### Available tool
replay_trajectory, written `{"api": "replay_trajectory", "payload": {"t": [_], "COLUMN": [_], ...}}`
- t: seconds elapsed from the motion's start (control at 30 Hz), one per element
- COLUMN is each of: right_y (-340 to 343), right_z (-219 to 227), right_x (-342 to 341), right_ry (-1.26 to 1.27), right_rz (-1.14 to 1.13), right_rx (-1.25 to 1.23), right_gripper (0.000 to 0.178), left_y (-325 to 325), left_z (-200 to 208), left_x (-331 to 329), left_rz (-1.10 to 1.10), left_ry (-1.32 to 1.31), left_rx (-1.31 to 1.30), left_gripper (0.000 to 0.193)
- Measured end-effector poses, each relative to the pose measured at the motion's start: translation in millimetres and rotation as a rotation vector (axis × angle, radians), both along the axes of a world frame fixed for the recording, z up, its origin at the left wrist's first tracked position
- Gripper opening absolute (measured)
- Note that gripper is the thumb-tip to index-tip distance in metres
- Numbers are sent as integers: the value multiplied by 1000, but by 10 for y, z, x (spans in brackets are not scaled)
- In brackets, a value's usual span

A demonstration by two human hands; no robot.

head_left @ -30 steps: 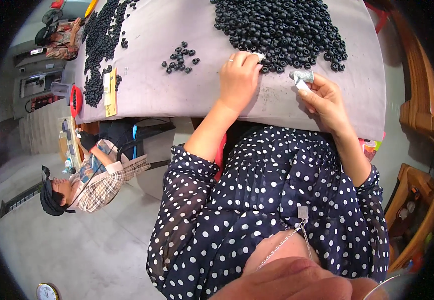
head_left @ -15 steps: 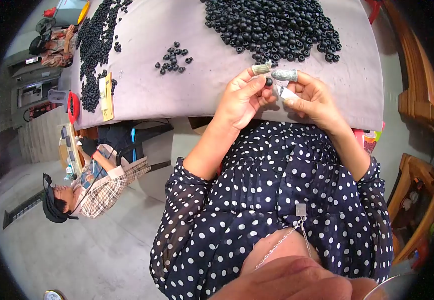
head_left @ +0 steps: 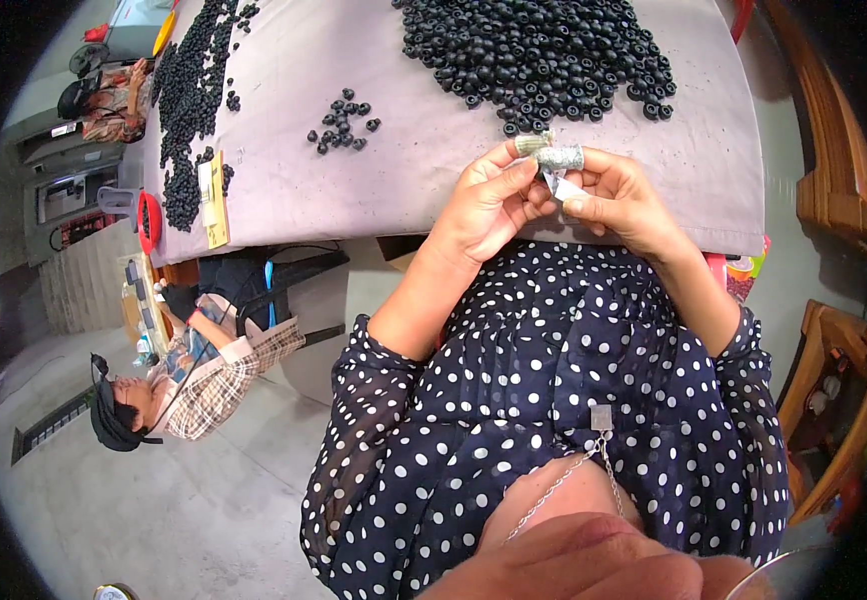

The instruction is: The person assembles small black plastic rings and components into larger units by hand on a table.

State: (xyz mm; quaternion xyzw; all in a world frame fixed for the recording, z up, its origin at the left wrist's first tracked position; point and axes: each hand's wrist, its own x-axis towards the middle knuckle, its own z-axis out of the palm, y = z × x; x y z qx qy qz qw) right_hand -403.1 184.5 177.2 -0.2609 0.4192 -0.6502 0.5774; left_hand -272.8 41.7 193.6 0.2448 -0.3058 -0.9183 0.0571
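Observation:
My left hand (head_left: 491, 200) is closed in a pinch in front of my body, over the table's near edge. The small round black piece between its thumb and forefinger is now mostly hidden behind the fingers. My right hand (head_left: 632, 205) is closed on a small blade with a white wrapped grip (head_left: 568, 189). Its tip meets the left fingertips. Both forefingers wear covers, a pale ribbed one (head_left: 532, 145) on the left and a grey speckled one (head_left: 561, 158) on the right. Just beyond lies a large heap of round black pieces (head_left: 554, 60), many with a ring-shaped hollow.
A smaller cluster of black pieces (head_left: 339, 128) lies on the grey tablecloth (head_left: 304, 200). Another long spread (head_left: 189, 100) runs along the left side, near a yellow strip (head_left: 217, 205) and a red bowl (head_left: 149, 222). Two people sit at the left. Wooden furniture (head_left: 839, 410) stands right.
My right forefinger has moved left and closed over the black piece, bringing the blade against the left fingertips. The piece showed plainly before and is now mostly covered. The view has shifted slightly.

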Motion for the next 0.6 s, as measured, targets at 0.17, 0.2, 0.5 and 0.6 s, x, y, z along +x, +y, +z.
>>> {"api": "replay_trajectory", "payload": {"t": [0.17,0.2,0.5,0.6], "right_y": [-7,-6,-14,-29], "right_z": [-21,-25,35,14], "right_x": [-5,-2,5,-6], "right_ry": [-35,-35,5,-47], "right_rz": [32,32,13,30], "right_rx": [2,2,32,36], "right_gripper": [38,38,34,31], "left_y": [-25,-33,-2,-11], "left_z": [-17,-14,-29,-62], "left_x": [21,21,20,29], "left_rz": [-16,-24,8,24], "left_ry": [33,37,52,69], "left_rx": [8,10,-19,-89], "left_gripper": [28,29,31,31]}}
